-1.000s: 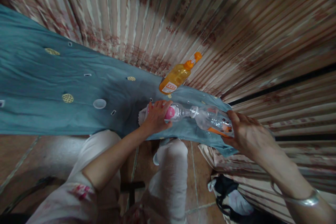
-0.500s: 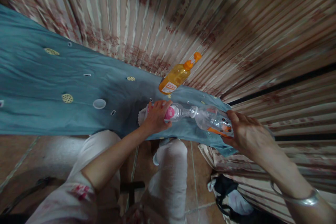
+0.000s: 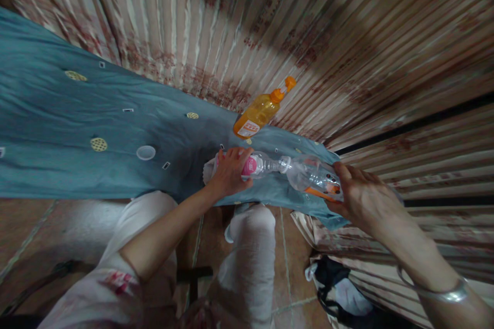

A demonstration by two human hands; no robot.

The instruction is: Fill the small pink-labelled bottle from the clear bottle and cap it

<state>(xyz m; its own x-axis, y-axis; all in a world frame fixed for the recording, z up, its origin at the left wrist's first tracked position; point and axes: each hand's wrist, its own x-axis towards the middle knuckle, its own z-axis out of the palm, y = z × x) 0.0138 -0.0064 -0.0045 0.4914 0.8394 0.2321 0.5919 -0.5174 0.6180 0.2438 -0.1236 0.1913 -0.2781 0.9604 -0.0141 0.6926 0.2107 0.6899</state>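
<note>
Teal cloth [image 3: 165, 126] spans nine o'clock, curtain [image 3: 266, 25] twelve, floor tiles [image 3: 73, 226] seven; left hand [image 3: 230, 172] grasps pink-labelled bottle [image 3: 261, 165], right hand [image 3: 366, 198] grasps clear bottle [image 3: 313, 177].

Pump btl [image 3: 255, 118]: glossy plastic. Curtain [image 3: 200, 25] behind it: matt cloth. Cover [image 3: 127, 92] under it: matt, creased cloth. Clear btls [image 3: 309, 175] in front of it: shiny plastic.

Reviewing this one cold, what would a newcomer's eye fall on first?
Probably the orange-topped amber bottle, on the blue-green cloth beside the curtain. Nearer the person, the left hand grips a pink-labelled bottle and the right hand an orange-marked clear bottle, neck toward neck.
</note>
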